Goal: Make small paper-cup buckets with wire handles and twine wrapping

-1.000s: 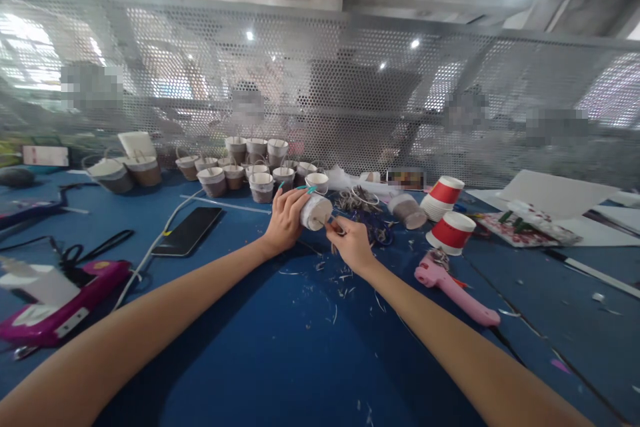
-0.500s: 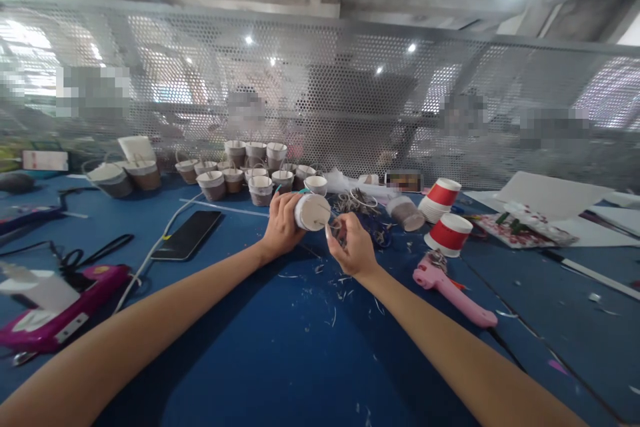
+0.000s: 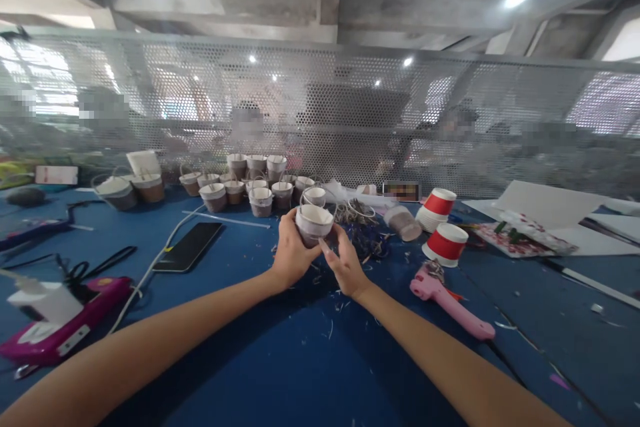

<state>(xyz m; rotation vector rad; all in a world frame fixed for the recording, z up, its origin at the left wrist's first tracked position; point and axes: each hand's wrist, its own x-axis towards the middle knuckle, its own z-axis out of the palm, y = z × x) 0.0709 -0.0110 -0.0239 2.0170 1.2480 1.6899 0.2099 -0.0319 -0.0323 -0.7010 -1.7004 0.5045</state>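
Observation:
A small paper cup, with a white rim and a grey-brown lower wrap, is held upright above the table. My left hand grips it from the left, fingers wrapped round the side. On the other side my right hand closes on the cup, its thumb at the front and other fingers partly hidden behind. Just beyond stands another white-rimmed cup. A thin arc rises there, and I cannot tell which of the two cups it belongs to.
Several similar cups with loop handles, one a grey-brown cup, stand at the back. To the right are red-and-white cups, a pink glue gun and tangled cord scraps. Leftward lie a black phone and a magenta power strip.
The cup has been turned from lying with its white round end towards me to upright, mouth up. My right hand has moved from near that end onto the cup's side. The view has tilted upward slightly.

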